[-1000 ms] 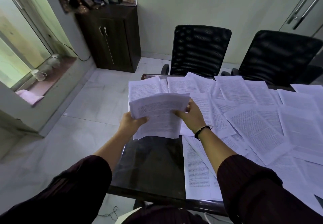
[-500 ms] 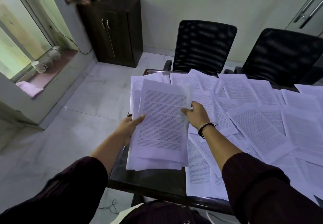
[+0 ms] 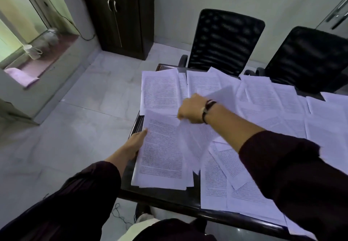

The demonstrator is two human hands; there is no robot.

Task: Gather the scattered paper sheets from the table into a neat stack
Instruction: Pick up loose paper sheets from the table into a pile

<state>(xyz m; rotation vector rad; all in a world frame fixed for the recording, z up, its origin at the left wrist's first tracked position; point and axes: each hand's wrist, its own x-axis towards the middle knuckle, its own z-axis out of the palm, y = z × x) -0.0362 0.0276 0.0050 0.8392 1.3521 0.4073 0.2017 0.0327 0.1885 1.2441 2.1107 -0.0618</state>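
at table (image 3: 169, 197) corner: left hand (image 3: 136, 142) grips stack (image 3: 163, 156) edge; right hand (image 3: 192, 110) beyond it pinches loose sheet (image 3: 219, 94).

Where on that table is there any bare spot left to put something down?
Little. A dark strip of table shows along the near edge, between the gathered stack and the rim, and a thin sliver at the left edge by the left hand. A small gap shows at the far left corner. Right of the right hand, scattered sheets overlap everywhere.

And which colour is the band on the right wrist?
The wrist band looks black or very dark, seen in the head view.
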